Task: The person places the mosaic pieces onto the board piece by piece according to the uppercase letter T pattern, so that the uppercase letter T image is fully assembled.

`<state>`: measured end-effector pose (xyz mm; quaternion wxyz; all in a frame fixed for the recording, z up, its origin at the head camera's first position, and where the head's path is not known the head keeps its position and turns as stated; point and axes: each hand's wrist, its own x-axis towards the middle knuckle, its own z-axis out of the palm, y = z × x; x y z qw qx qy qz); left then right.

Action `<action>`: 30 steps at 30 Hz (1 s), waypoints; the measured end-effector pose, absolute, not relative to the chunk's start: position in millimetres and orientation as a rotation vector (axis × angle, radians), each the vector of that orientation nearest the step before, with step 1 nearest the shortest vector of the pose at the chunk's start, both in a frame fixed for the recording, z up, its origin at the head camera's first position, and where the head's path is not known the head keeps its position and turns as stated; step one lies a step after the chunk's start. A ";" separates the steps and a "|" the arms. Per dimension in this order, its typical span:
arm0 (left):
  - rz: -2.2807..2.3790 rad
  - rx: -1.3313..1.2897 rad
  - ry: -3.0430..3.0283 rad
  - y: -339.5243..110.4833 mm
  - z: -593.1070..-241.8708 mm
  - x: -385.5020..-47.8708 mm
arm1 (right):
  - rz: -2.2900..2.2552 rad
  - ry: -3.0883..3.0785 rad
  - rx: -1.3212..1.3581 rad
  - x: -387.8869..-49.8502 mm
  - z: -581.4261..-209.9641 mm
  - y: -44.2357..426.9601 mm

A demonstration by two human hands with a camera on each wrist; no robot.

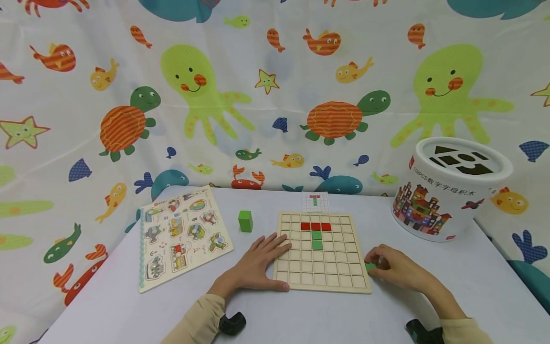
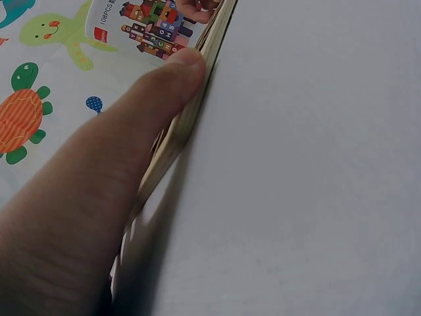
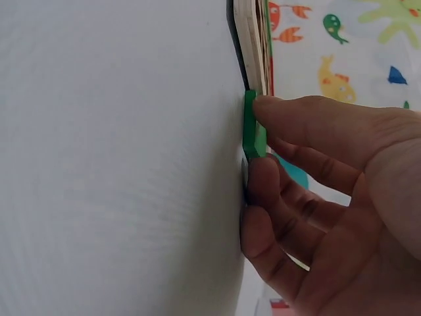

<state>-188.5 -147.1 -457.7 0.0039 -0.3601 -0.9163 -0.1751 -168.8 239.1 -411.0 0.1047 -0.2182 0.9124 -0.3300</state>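
A wooden grid board (image 1: 301, 267) lies in the middle of the table in the head view. Three red blocks (image 1: 315, 226) sit side by side in one of its upper rows, with two green blocks (image 1: 317, 240) in a column below the middle one. My left hand (image 1: 263, 265) rests at the board's left edge, fingers spread and thumb at the near corner. Beside the right edge, my right hand (image 1: 399, 267) pinches a small green block (image 3: 253, 125) low at the table; the fingers partly cover it.
Behind the board lies a small card (image 1: 315, 201) printed with a red and green grid pattern. A single green block (image 1: 245, 221) stands left of the board. Farther left is a wooden picture puzzle (image 1: 185, 234); a white bucket (image 1: 451, 191) with a slotted lid stands back right.
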 end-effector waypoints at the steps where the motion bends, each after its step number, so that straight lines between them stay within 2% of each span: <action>1: -0.549 -1.128 -2.873 -147.1 -457.7 -188.4 | -0.978 2.688 -0.646 -168.9 -411.3 239.1; 11: -0.550 -1.125 -2.884 -147.4 -456.3 -188.0 | -0.987 2.740 -0.575 -174.0 -411.6 238.5; 30: -0.558 -1.132 -2.882 -147.5 -456.3 -188.4 | -1.160 2.857 -0.631 -177.0 -415.8 230.6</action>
